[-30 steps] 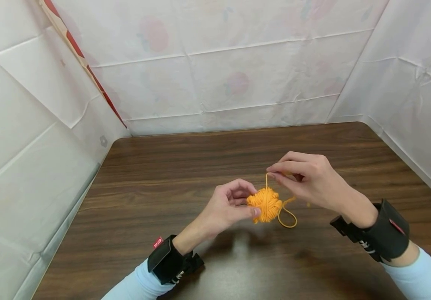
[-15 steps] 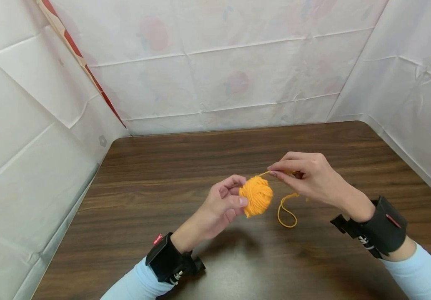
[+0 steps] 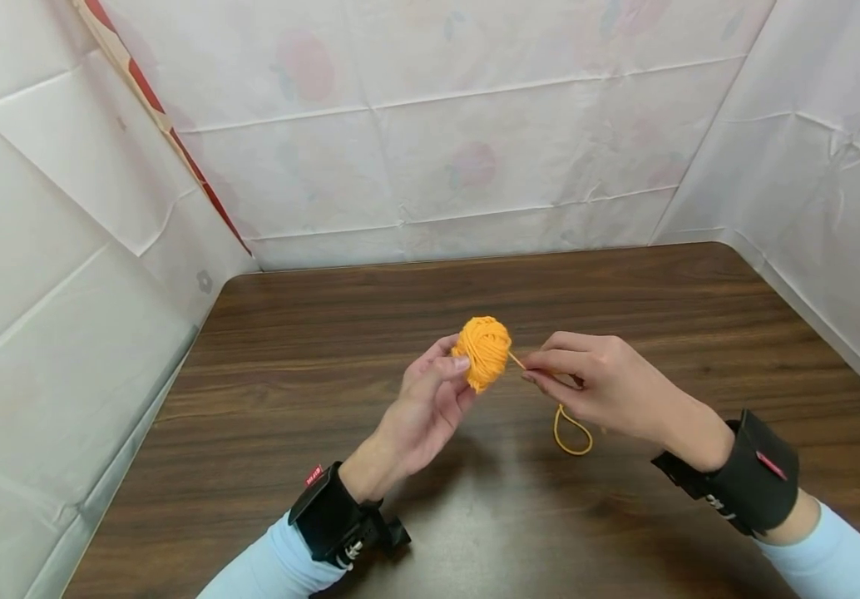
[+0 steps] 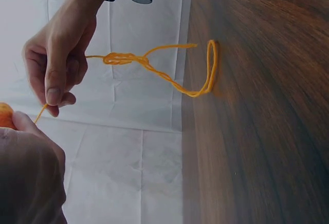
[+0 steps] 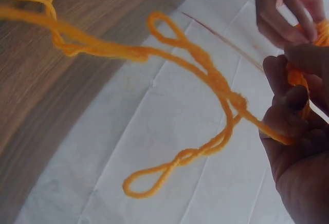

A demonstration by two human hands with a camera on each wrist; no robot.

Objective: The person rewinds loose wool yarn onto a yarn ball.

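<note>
Item: one orange yarn ball (image 3: 482, 352), which we find raised above the brown table (image 3: 325, 349), gripped at its left side by the curled fingers and thumb of the left hand (image 3: 422, 408). Just to its right, we note the right hand (image 3: 595, 391) pinching the loose yarn strand (image 3: 516, 360) close beside the ball. The strand's tangled tail (image 4: 154, 70) hangs from that hand, its end loop (image 3: 572, 433) touching the table below.
</note>
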